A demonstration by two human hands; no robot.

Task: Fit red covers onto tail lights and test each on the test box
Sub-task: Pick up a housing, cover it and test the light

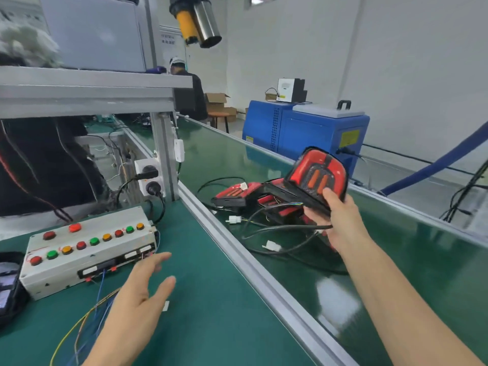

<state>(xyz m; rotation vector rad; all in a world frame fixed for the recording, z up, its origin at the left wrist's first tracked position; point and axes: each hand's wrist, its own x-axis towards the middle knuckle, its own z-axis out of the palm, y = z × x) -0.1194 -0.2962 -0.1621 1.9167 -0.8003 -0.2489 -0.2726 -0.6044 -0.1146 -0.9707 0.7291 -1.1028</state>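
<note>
Right hand [340, 220] grips a covered tail light [317, 178] above the belt [264, 159], its cable [287, 228] trailing into the pile of lights [237, 195]. Left hand [140, 294] hovers wide, fingers spread, near the test box [87, 249]. Risk: the cable snags the pile, dragging units.

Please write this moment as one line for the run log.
right hand: grips tail light above conveyor | left hand: open, near test box | stage: not yet connected
</note>
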